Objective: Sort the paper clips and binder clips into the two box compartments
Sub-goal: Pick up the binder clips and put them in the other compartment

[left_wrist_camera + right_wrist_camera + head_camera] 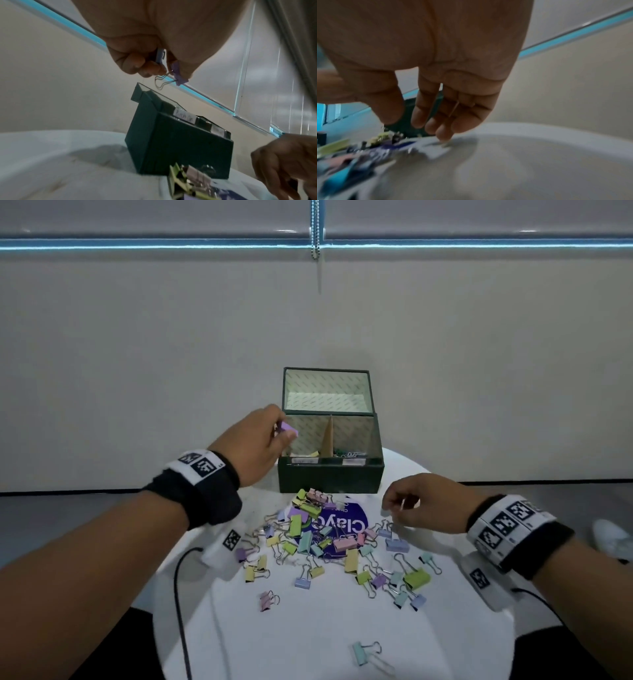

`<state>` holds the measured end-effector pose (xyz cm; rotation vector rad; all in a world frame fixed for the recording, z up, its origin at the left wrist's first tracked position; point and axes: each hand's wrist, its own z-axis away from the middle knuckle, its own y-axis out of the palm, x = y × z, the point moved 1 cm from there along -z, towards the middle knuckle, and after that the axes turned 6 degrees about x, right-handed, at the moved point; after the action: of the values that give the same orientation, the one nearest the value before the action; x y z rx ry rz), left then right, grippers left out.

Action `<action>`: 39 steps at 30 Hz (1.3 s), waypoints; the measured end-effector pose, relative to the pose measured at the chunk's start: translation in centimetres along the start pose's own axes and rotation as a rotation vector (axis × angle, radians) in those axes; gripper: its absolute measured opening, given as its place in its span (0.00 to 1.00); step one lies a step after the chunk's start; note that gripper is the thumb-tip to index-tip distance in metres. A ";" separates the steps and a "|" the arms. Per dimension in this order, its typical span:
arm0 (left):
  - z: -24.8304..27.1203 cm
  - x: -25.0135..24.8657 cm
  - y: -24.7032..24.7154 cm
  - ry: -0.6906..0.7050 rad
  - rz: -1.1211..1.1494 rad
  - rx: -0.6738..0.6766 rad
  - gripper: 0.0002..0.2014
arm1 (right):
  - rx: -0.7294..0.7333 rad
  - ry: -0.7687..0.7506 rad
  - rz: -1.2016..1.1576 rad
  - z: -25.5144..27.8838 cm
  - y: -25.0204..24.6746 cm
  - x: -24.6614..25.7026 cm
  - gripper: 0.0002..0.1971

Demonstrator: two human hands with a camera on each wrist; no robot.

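Left hand (255, 445) up at the left top edge of the green box (330, 475), pinching a purple binder clip (287, 430). In the left wrist view, a second, pale blue clip (159, 56) tucked in the curled fingers (137, 65) as well. Purple clip's (178, 75) long side tilted, wire loops (162, 82) hanging down and left toward the box (180, 148) below.

Box lid (327, 390) standing open at the back. Two rooms inside, split by a brown card wall (329, 436) running front to back. Left room: something pale yellow at the bottom. Right room: a small heap of wire paper clips (351, 454). Two little white labels (305, 461) on the front rim; words too blurry to read.

Right hand (424, 506) low over the round white table (325, 628), just right of the pile, fingers bent down. In the right wrist view, a thin wire, perhaps a paper clip (453, 109), lying along the fingers (471, 119), long way pointing to the fingertips. Cannot tell for sure whether pinched or only resting there.

Pile of binder clips (329, 542) in green, yellow, pink, blue and purple spread in front of the box, pointing every which way. One pink clip (267, 600) alone at the near left, loops to the right. One pale teal clip (361, 652) alone close to the near edge. A round blue sticker (342, 525) under the pile.
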<state>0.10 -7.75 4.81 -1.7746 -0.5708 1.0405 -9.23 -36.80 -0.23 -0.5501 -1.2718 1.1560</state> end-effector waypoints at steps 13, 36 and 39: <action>-3.8 -1.2 1.2 -0.053 -0.270 0.212 0.17 | 0.042 0.035 0.039 -0.7 2.2 0.9 0.09; -0.1 -2.1 0.2 0.162 -0.373 0.079 0.14 | 0.023 0.035 0.085 -1.2 2.6 0.8 0.06; 0.8 -3.7 0.8 0.208 -0.398 0.146 0.08 | -0.019 0.042 0.098 -1.0 2.5 0.8 0.08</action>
<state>-2.59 -10.52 5.40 -1.5364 -0.6665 0.5999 -9.28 -34.86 -2.23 -0.6535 -1.2320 1.2087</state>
